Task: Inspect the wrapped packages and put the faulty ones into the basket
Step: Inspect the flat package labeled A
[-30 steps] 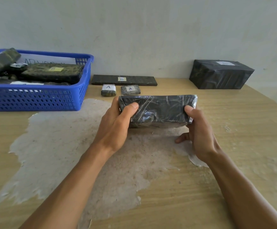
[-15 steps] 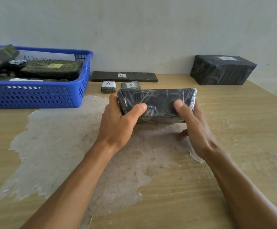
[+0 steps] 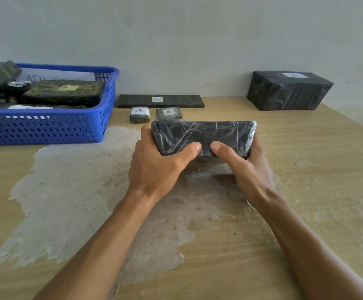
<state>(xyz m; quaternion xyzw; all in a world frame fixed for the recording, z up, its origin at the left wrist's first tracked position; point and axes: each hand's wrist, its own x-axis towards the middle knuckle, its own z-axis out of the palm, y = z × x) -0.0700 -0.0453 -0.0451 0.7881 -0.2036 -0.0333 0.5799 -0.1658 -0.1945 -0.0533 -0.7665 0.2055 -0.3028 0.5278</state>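
Black film-wrapped package (image 3: 202,135) held up above the desk (image 3: 306,191), long face toward camera, just in front of the two small "A" packages (image 3: 168,113); left hand (image 3: 154,167) grips its left end, thumb across the front; right hand (image 3: 245,169) grips the right end; right thumb has slid inward since a second ago, both thumb tips now nearly meeting at the lower middle; blue basket (image 3: 46,131) with wrapped packages far left; flat "B" package (image 3: 160,101) and big black box (image 3: 288,90) by the wall.
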